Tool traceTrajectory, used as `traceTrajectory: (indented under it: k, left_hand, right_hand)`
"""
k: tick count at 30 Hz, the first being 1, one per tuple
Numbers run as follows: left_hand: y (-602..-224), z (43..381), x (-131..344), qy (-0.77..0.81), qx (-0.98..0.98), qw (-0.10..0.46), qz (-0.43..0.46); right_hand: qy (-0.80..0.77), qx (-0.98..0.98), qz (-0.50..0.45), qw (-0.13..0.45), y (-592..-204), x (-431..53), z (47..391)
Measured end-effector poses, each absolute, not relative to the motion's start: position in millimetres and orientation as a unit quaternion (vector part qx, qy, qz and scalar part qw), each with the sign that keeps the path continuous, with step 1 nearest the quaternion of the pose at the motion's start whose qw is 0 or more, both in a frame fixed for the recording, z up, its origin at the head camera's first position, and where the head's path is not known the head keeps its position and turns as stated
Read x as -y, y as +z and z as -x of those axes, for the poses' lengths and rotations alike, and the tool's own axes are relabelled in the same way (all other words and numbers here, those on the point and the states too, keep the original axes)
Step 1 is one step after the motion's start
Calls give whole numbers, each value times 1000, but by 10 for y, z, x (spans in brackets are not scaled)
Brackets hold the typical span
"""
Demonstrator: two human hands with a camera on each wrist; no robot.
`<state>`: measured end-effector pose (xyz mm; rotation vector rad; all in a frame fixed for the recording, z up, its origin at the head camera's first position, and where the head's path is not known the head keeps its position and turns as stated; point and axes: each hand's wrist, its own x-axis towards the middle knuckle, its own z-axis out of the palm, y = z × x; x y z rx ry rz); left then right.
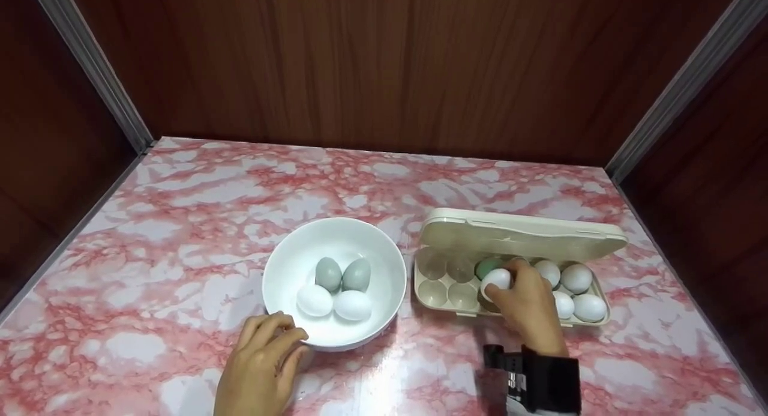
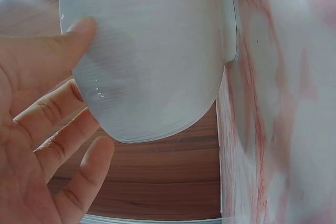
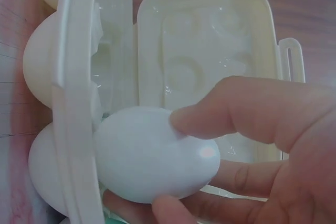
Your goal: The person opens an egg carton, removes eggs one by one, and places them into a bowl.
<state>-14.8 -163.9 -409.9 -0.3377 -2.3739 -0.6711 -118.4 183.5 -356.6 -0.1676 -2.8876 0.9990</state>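
A white bowl [image 1: 384, 272] stands left of centre with two pale green eggs [image 1: 356, 275] and two white eggs [image 1: 353, 305] inside. My left hand [image 1: 258, 365] holds the bowl's near-left rim; the left wrist view has the thumb on the outer wall and some fingertips hidden behind the rim. Over the cream egg box [image 1: 447, 308], my right hand [image 1: 531, 311] pinches a white egg [image 3: 152, 156] between thumb and fingers. That egg is at a near-row cup, and whether it touches the cup is unclear.
The box's hinged lid [image 1: 522, 224] is raised at the back. White eggs [image 1: 590, 308] fill its right cups, and a green egg [image 1: 489, 266] sits mid-box, partly hidden. Wooden panels [image 1: 384, 68] enclose the marbled table [image 1: 180, 236] at the back and sides.
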Motion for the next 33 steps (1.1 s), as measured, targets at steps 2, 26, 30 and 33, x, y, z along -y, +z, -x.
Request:
traceTrajectory:
  k: [2,26,30,33]
  left_hand:
    - [-4101,153,1634,-258,902,322,128]
    - [-4092,153,1629,-253,903,324,127]
    - [-4088,148,1628,-255,904,320,124]
    - [-4083,148,1626,-254,905,319,123]
  right_hand:
    - [331,941,59,36,-3559,-1842,1184]
    - [357,931,38,63,-3492,-1740,1175]
    - [363,929,30,70,-3477,-1654,1158]
    - [362,929,26,74,-3471,-1584,1146]
